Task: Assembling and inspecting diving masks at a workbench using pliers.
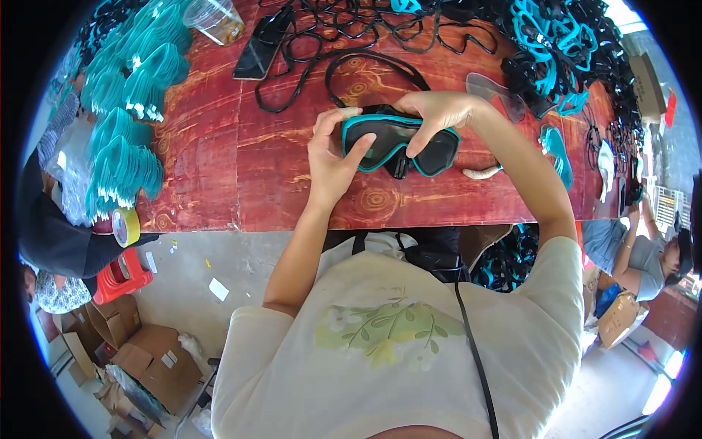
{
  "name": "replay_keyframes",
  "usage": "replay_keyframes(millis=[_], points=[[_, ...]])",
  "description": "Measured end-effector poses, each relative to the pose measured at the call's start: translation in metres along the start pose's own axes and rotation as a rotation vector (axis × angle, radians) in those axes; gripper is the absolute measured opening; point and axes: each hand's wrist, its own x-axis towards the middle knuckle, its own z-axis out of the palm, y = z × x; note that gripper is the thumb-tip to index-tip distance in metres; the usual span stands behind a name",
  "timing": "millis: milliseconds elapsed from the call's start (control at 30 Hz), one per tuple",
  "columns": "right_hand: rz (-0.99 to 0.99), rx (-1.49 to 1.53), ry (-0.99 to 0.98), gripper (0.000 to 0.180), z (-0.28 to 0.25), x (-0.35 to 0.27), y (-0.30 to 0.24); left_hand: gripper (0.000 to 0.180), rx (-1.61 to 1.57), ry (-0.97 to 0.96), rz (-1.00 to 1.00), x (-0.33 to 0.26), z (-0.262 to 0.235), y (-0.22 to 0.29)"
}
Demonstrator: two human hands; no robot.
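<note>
Above the table's near edge, a diving mask (pixel 439 152) with a teal rim and dark lenses is held between my two hands. My left hand (pixel 330 150) grips its left side, with the thumb pressed on the left lens. My right hand (pixel 442 113) reaches over the top edge, its thumb on the front near the nose part and its other fingers hidden behind the mask. A black strap (pixel 374 57) loops on the table just beyond the mask. Right of the mask lies a small tool with a whitish wrapped handle (pixel 479 173).
Stacked teal pieces (pixel 124 164) and a yellow tape roll (pixel 126 227) line the table's left. A phone (pixel 257 58) and plastic cup (pixel 214 20) lie farther back. Black and teal mask parts (pixel 548 55) heap at right, near a clear lens piece (pixel 496 95). People sit at both sides.
</note>
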Motion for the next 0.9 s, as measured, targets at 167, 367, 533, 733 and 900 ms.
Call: replay_keyframes(millis=[167, 367, 533, 733, 900], points=[[-0.171, -0.031, 0.019, 0.074, -0.003, -0.022, 0.002, 0.042, -0.076, 0.019, -0.057, -0.003, -0.002, -0.001], [-0.196, -0.358, 0.509, 0.062, 0.036, -0.060, 0.016, 0.040, -0.073, 0.054, -0.132, -0.006, 0.000, -0.005], [-0.311, -0.201, 1.000, 0.040, 0.075, -0.050, 0.047, 0.041, -0.133, 0.127, -0.190, -0.008, 0.011, 0.000], [-0.306, -0.056, 1.211, 0.025, 0.085, -0.042, 0.049, 0.040, -0.077, 0.156, -0.136, -0.009, 0.016, -0.001], [-0.315, 0.088, 1.137, 0.022, 0.075, -0.040, 0.043, 0.037, -0.224, 0.228, -0.220, -0.016, 0.020, 0.018]])
